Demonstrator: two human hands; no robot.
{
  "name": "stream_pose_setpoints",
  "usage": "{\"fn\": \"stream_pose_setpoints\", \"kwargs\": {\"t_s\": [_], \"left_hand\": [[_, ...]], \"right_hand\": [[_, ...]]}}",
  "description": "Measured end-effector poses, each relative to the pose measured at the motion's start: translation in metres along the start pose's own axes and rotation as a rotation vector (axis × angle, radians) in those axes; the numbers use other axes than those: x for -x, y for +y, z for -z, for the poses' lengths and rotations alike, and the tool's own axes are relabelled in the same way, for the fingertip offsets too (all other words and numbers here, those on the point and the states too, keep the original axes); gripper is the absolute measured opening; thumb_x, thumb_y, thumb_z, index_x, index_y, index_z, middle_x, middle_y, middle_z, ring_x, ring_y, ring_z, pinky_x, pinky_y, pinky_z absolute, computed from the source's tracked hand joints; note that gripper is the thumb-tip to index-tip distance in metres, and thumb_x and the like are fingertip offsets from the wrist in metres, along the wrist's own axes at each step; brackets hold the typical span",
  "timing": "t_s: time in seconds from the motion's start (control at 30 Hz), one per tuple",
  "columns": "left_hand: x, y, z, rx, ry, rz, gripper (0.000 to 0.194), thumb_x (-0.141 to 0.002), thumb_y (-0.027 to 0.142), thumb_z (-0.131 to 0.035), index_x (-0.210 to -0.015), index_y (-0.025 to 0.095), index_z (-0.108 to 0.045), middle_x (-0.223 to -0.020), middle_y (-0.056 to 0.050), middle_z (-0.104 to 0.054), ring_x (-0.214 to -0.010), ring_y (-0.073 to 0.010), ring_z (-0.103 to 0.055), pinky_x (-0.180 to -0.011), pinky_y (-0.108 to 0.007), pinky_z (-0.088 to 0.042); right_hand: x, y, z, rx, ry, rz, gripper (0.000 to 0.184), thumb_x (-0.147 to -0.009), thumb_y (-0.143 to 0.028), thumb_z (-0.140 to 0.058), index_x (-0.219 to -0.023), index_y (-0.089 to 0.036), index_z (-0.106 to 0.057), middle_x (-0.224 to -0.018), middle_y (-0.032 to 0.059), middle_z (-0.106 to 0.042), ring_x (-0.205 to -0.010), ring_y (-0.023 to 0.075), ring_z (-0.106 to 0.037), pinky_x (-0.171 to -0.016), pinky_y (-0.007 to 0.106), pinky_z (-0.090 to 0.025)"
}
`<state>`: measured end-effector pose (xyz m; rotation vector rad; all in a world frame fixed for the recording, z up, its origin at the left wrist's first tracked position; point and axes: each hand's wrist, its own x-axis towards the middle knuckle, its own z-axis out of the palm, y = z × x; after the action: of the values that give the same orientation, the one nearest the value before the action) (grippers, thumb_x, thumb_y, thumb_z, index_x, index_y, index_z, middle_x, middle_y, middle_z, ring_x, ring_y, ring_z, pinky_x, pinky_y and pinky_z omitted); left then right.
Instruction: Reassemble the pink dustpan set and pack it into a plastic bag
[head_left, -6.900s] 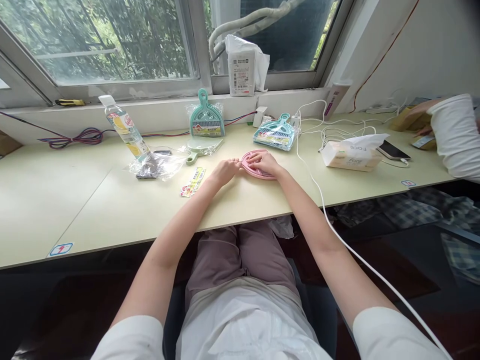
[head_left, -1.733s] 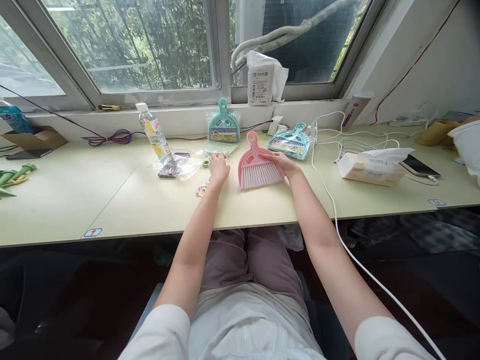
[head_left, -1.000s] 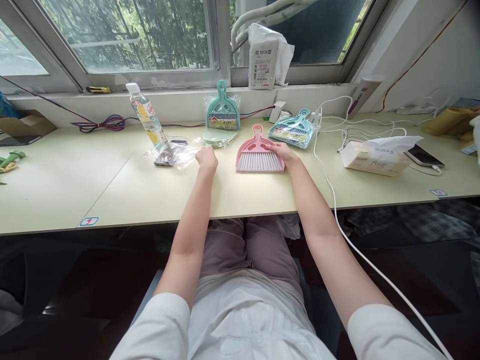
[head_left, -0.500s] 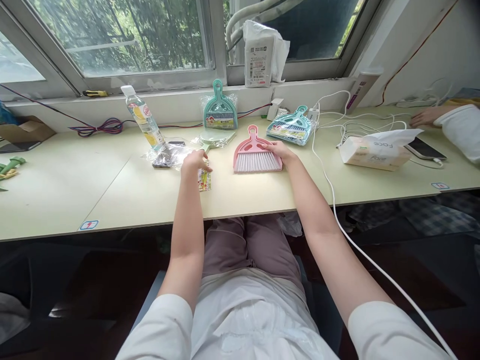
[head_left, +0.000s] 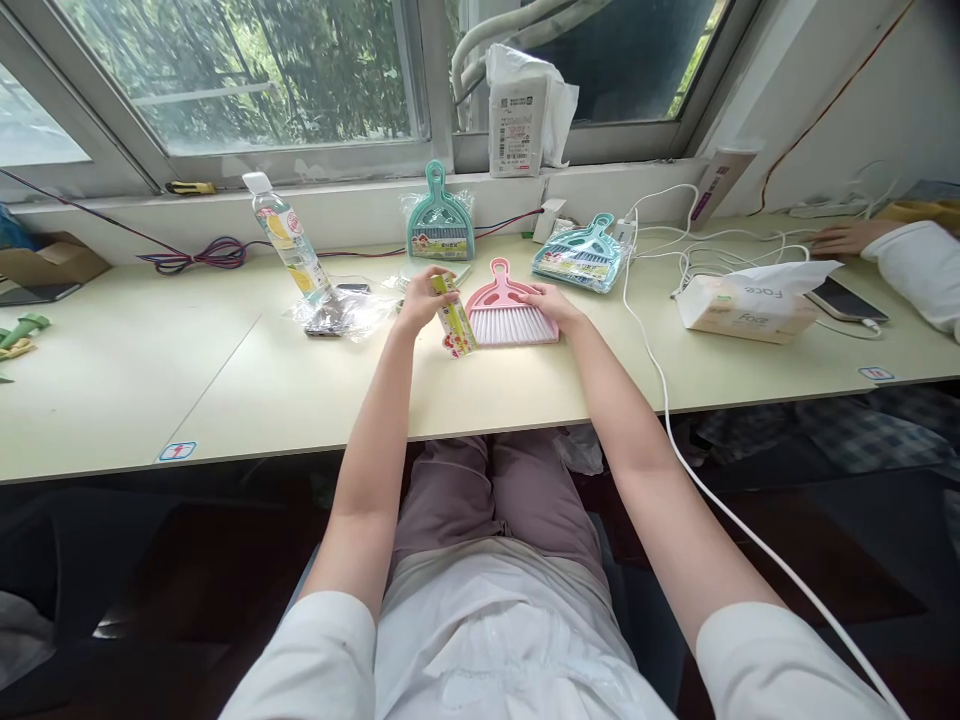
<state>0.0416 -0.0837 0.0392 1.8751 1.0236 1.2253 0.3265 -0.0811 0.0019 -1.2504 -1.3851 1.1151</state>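
Note:
My left hand (head_left: 426, 300) is closed on one end of a yellow-green printed label card (head_left: 455, 318), which is tilted above the table. The card's lower end comes up to the left side of a pink dustpan (head_left: 501, 288) with a white-bristled brush (head_left: 514, 326) set in it. My right hand (head_left: 553, 306) grips the right edge of this pink set, thumb and fingers at the dustpan's rim. Behind my left hand, a pale green dustpan (head_left: 457, 270) lies mostly hidden.
Two teal dustpan sets in plastic wrap, one leaning on the wall (head_left: 440, 225) and one lying flat (head_left: 581, 258), are at the back. A bottle (head_left: 285, 235) stands left, a tissue pack (head_left: 750, 305) right. A white cable (head_left: 651, 360) crosses the table. Another person's hand (head_left: 844, 238) rests far right.
My left hand has picked the label card up off the table and carried it right, to the pink dustpan. My right hand keeps its hold, nearly unmoved.

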Motion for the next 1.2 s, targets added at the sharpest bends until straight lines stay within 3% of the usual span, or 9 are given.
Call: {"fn": "stream_pose_setpoints", "kwargs": {"t_s": [0.1, 0.23, 0.47, 0.6, 0.87, 0.93, 1.03, 1.1, 1.2], "left_hand": [[0.003, 0.015, -0.021, 0.168, -0.069, 0.009, 0.055, -0.076, 0.031, -0.077, -0.125, 0.022, -0.053, -0.097, -0.006, -0.071, -0.095, -0.021, -0.07, -0.088, -0.037, -0.055], [0.008, 0.017, -0.035, 0.137, -0.021, 0.089, 0.066, -0.074, 0.032, -0.08, -0.13, 0.021, -0.047, -0.095, -0.006, -0.072, -0.089, -0.0203, -0.071, -0.085, -0.036, -0.056], [0.011, 0.019, -0.045, -0.078, -0.11, 0.017, 0.037, -0.086, 0.022, -0.06, -0.123, 0.022, -0.062, -0.106, -0.005, -0.071, -0.085, -0.017, -0.067, -0.083, -0.031, -0.052], [0.014, 0.022, -0.046, -0.26, -0.212, -0.054, 0.05, -0.089, 0.014, -0.048, -0.137, 0.026, -0.057, -0.105, -0.003, -0.067, -0.092, -0.0164, -0.063, -0.089, -0.029, -0.049], [0.018, 0.023, -0.041, -0.242, -0.319, -0.033, 0.09, -0.078, 0.022, -0.071, -0.157, 0.024, -0.03, -0.083, 0.001, -0.065, -0.081, -0.0185, -0.063, -0.082, -0.031, -0.05], [0.017, 0.025, -0.034, -0.243, -0.298, 0.043, 0.098, -0.073, 0.024, -0.077, -0.158, 0.024, -0.028, -0.089, -0.001, -0.069, -0.082, -0.0195, -0.065, -0.081, -0.031, -0.051], [0.014, 0.028, -0.021, -0.365, -0.173, 0.119, 0.07, -0.073, 0.021, -0.075, -0.14, 0.024, -0.056, -0.098, -0.005, -0.072, -0.088, -0.0216, -0.067, -0.084, -0.034, -0.052], [0.01, 0.027, -0.011, -0.495, -0.053, 0.165, 0.048, -0.075, 0.022, -0.074, -0.123, 0.024, -0.069, -0.101, -0.006, -0.073, -0.095, -0.0241, -0.068, -0.088, -0.036, -0.052], [0.008, 0.021, 0.005, -0.604, 0.054, 0.245, 0.046, -0.075, 0.025, -0.075, -0.121, 0.025, -0.07, -0.106, -0.005, -0.073, -0.1, -0.0246, -0.067, -0.09, -0.036, -0.053]], "right_hand": [[0.003, -0.006, -0.011, -0.018, 0.007, 0.032, 0.055, -0.08, -0.037, -0.077, -0.128, -0.019, -0.058, -0.143, 0.014, -0.061, -0.124, 0.0257, -0.061, -0.105, 0.041, -0.049], [0.013, -0.019, -0.027, -0.064, -0.108, 0.065, 0.061, -0.086, -0.05, -0.068, -0.139, -0.025, -0.049, -0.14, 0.0099, -0.063, -0.122, 0.0226, -0.063, -0.101, 0.039, -0.052], [0.025, -0.03, -0.033, 0.055, -0.306, 0.122, 0.068, -0.072, -0.076, -0.068, -0.11, -0.019, -0.072, -0.117, 0.0073, -0.073, -0.114, 0.0265, -0.064, -0.097, 0.035, -0.05], [0.03, -0.033, -0.032, 0.114, -0.374, 0.114, 0.062, -0.067, -0.074, -0.075, -0.094, -0.018, -0.078, -0.106, 0.007, -0.076, -0.11, 0.0279, -0.064, -0.1, 0.036, -0.046], [0.027, -0.035, -0.036, 0.064, -0.131, 0.092, 0.05, -0.054, -0.061, -0.084, -0.072, -0.018, -0.068, -0.096, 0.0064, -0.073, -0.096, 0.022, -0.062, -0.09, 0.033, -0.045], [0.025, -0.036, -0.031, 0.058, -0.027, 0.103, 0.047, -0.056, -0.06, -0.082, -0.072, -0.019, -0.065, -0.091, 0.0045, -0.072, -0.094, 0.0207, -0.06, -0.088, 0.032, -0.044], [0.025, -0.038, -0.024, 0.101, 0.009, 0.086, 0.041, -0.063, -0.057, -0.078, -0.074, -0.02, -0.065, -0.087, 0.003, -0.07, -0.089, 0.0185, -0.058, -0.083, 0.03, -0.042], [0.028, -0.04, -0.022, 0.175, -0.096, 0.038, 0.039, -0.065, -0.055, -0.078, -0.076, -0.02, -0.066, -0.081, 0.0021, -0.067, -0.081, 0.0168, -0.056, -0.076, 0.029, -0.041], [0.032, -0.043, -0.026, 0.331, -0.339, -0.013, 0.039, -0.064, -0.054, -0.082, -0.07, -0.019, -0.066, -0.071, 0.001, -0.063, -0.07, 0.0145, -0.051, -0.067, 0.028, -0.037]]}}
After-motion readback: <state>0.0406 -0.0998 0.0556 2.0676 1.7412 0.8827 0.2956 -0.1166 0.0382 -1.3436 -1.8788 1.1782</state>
